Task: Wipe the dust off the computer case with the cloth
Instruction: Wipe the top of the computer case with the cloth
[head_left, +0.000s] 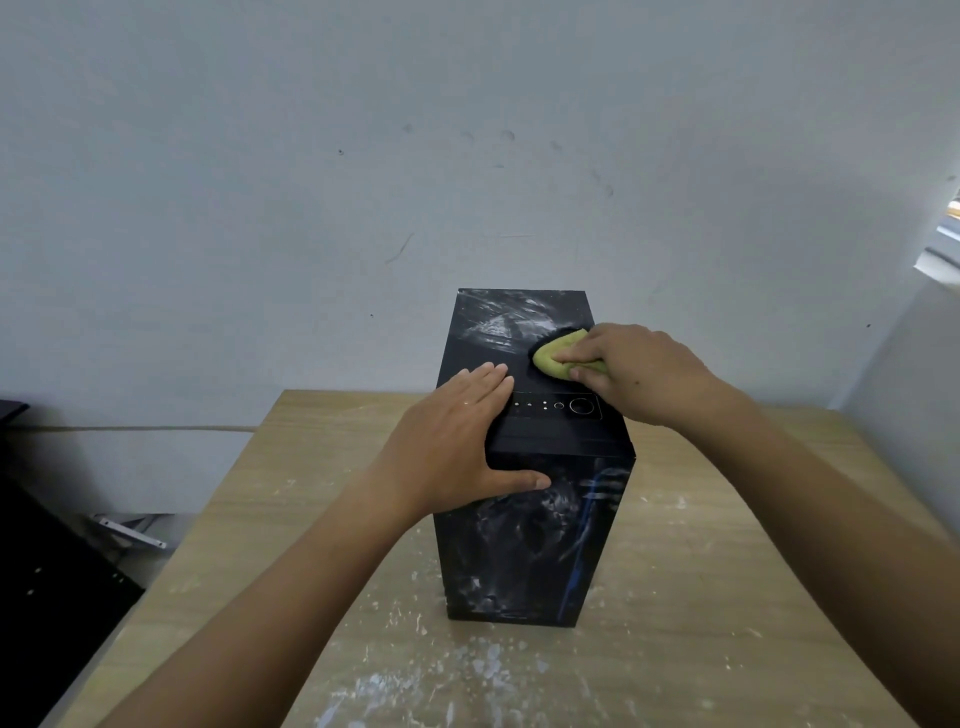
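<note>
1. While the case (563, 441) stands upright on the table (737, 561), its button end nearest the person, the wipe is judged part done and no more.
2. Cloth (556, 357): yellow-green and bunched, on the top of the case at its right edge, about midway along. The right hand (644, 374) grips it, fingers curled over it and pressing down.
3. Left hand (457, 441): laid flat on the top of the case at its near left corner, fingers straight, thumb (524, 480) spread down onto the front face (535, 551). It holds nothing and is judged to brace the case.
4. Top of case, near part: dark and clean-looking around the buttons (558, 406) and up to the cloth, with a dark cleared arc at the cloth's far edge.
5. Top of case, far part: smeared white dust (506, 325) from beyond the cloth to the far edge. Not yet wiped.
6. Front face of case: grey-white streaks and blotches over much of it, below the thumb. Not yet wiped.
7. Sides and back of case: hidden, so their condition cannot be told.
8. Table before the case: white specks and powder. These are outside the task.
9. Estimate: under half of the visible case surface is clean. Left to do are the far top, the front face and any dusty hidden sides.
</note>
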